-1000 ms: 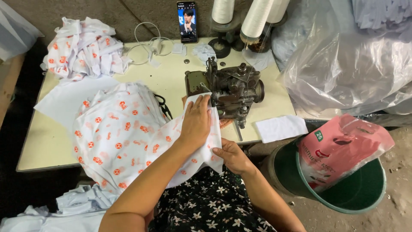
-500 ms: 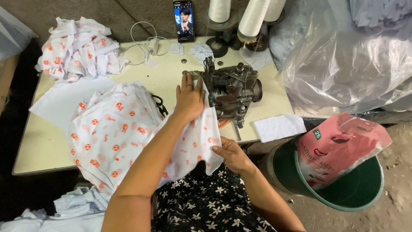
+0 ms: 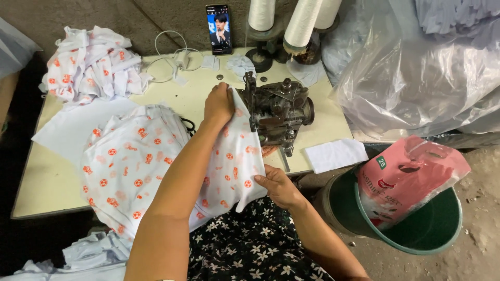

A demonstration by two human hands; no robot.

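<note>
While pressed flat, left hand [image 3: 219, 105] pins white cloth [image 3: 156, 161] with orange ball print against dark metal sewing machine [image 3: 276, 112], fingers spread and just beside the needle area; right hand [image 3: 278, 186] pinches the cloth's lower edge near the table [image 3: 47, 187] front, fingers closed on the hem. Hands well apart, cloth stretched between them and draped over the table edge onto a floral lap. Likely hazards: fingertips so close to the needle could get caught; loose folds bunched to the left could drag under the foot and pucker the seam; uneven pull between hands could skew the stitch line. Soft, thin, wrinkled knit; hard, oily-looking cast machine; smooth pale tabletop. Behind: another heap of same printed cloth [image 3: 91, 62], upright phone [image 3: 219, 28], tall white thread cones [image 3: 304, 23]. Right: crinkly clear plastic sheet [image 3: 416, 78], green round bin [image 3: 432, 234] holding glossy pink bag [image 3: 406, 179].
</note>
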